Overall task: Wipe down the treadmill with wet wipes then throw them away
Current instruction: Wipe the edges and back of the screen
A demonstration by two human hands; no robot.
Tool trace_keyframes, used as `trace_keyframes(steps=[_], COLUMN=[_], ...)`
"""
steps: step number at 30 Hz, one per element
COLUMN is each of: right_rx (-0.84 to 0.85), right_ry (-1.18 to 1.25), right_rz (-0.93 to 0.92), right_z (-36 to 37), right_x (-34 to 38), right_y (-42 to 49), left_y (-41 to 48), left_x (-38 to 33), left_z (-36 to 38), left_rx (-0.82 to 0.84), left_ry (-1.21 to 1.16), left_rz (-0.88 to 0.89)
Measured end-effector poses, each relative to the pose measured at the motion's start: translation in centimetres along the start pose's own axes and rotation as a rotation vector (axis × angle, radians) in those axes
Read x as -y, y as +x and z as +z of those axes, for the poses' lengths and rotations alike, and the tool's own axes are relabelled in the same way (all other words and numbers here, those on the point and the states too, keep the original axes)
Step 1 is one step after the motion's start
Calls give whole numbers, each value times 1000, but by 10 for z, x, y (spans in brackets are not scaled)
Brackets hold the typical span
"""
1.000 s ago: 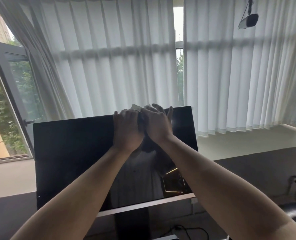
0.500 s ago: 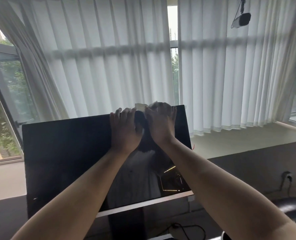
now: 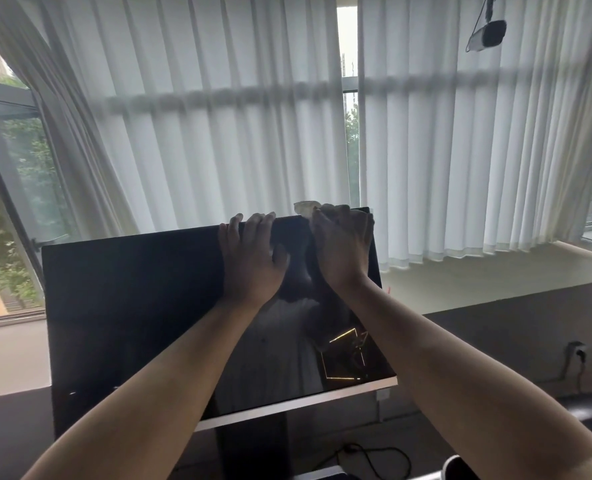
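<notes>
Head view: our wet wipe [image 3: 306, 206] sits bunched on the top edge of the treadmill's black screen [image 3: 132, 306], near its right corner, gripped by our right hand [image 3: 343, 247] with curled fingers. Just beside it, our left hand [image 3: 251, 258] hooks its fingers over the same edge. White curtains [image 3: 218, 133] hang behind.

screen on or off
Off, it seems: the screen is black all over and shows only mirror reflections, no lit display.

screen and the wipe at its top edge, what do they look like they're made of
The screen looks like glossy black glass or hard plastic: its surface shows a clear mirror reflection. The wipe looks like thin, soft, whitish non-woven cloth or paper: it bunches in crumpled folds by the right hand.
</notes>
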State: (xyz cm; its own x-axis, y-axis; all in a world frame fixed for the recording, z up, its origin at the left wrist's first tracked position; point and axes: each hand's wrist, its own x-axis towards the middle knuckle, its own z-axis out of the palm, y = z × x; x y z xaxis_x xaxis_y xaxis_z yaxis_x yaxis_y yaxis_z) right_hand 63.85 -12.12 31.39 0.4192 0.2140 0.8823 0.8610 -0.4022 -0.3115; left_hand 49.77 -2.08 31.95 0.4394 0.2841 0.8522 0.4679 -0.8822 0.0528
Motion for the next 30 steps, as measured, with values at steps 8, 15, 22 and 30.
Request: trace_keyframes(steps=[8, 15, 22, 30], right_rx=[104, 9, 99, 113], right_ry=[203, 42, -8, -17], right_rz=[-279, -114, -83, -195], right_z=[5, 5, 17, 6], right_x=[28, -9, 6, -9], right_y=[-2, 1, 3, 11], left_y=[-1, -2, 3, 1], left_x=[3, 3, -10, -16], left_z=[2, 2, 2, 5], left_rx=[-39, -51, 62, 71], left_ry=[-18, -31, 18, -54], left_rz=[13, 37, -18, -22])
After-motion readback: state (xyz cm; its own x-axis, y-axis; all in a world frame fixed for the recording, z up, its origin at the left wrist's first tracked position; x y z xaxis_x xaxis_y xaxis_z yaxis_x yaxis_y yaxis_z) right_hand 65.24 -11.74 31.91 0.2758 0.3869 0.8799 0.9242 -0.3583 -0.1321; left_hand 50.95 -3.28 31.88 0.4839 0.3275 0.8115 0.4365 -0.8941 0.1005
